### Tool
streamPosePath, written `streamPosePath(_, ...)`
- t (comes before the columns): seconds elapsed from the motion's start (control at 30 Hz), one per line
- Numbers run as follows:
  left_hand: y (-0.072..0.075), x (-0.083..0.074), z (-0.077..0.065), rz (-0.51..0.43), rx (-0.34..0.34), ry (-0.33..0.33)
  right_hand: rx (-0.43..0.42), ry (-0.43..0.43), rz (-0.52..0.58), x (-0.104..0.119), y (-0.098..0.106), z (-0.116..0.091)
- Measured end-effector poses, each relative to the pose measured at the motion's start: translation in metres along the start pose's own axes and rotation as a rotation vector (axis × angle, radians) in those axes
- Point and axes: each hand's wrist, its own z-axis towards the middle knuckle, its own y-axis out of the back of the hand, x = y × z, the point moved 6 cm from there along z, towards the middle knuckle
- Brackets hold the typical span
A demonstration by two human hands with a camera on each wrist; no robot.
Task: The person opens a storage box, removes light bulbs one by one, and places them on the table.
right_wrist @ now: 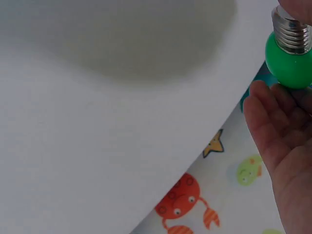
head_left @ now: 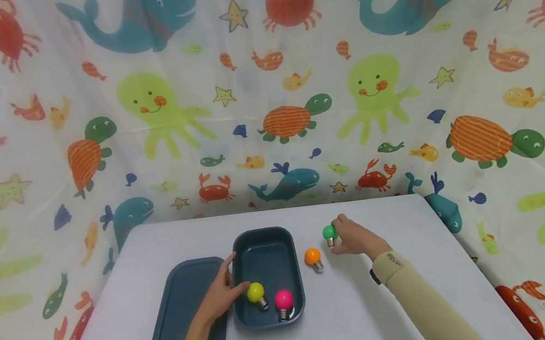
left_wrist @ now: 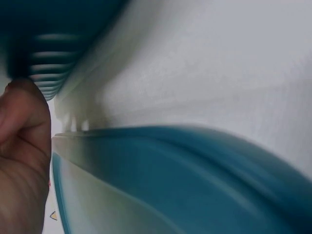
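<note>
My right hand (head_left: 353, 237) pinches a small green light bulb (head_left: 330, 232) above the table, screw base down; in the right wrist view the green bulb (right_wrist: 291, 63) sits between thumb and fingers. Just left of it an orange bulb (head_left: 312, 256) lies on the table. My left hand (head_left: 219, 294) rests against the left side of a dark blue box (head_left: 298, 277), fingers extended, thumb reaching over the rim beside a yellow bulb (head_left: 255, 292). A pink bulb (head_left: 283, 300) also lies inside the box. The left wrist view shows the hand (left_wrist: 24, 122) by the box's ribbed underside.
A dark blue lid (head_left: 181, 299) lies flat left of the box, partly under the left forearm. The white table (head_left: 365, 314) ends at a back edge, beyond which hangs a curtain (head_left: 255, 95) printed with sea animals.
</note>
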Motion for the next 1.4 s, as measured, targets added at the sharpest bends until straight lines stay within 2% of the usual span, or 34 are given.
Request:
streamPosePath(0.1, 0.0, 0.001, 0.0, 0.009, 0.003, 0.002, 0.063, -0.016, -0.023, -0.009, -0.013, -0.006)
streamPosePath(0.23, -0.001, 0.002, 0.0, 0.011, 0.004, 0.0, 0.102, -0.01, -0.027, -0.01, -0.023, -0.01)
streamPosePath(0.7, -0.002, 0.001, 0.0, -0.015, 0.01, 0.016, 0.127, -0.041, -0.016, -0.007, -0.044, -0.01)
streamPosePath(0.93, -0.001, 0.001, 0.001, -0.013, 0.01, 0.009, 0.122, -0.023, -0.021, -0.006, -0.035, -0.01)
streamPosePath(1.1, 0.0, 0.001, 0.001, -0.007, 0.007, 0.005, 0.091, 0.023, -0.012, 0.0, -0.025, -0.006)
streamPosePath(1.23, -0.001, 0.001, 0.0, -0.008, 0.005, 0.005, 0.031, 0.099, -0.036, 0.017, -0.013, -0.003)
streamPosePath(1.4, -0.002, 0.002, 0.0, -0.005, 0.003, 0.002, -0.007, 0.19, -0.016, 0.052, -0.003, 0.001)
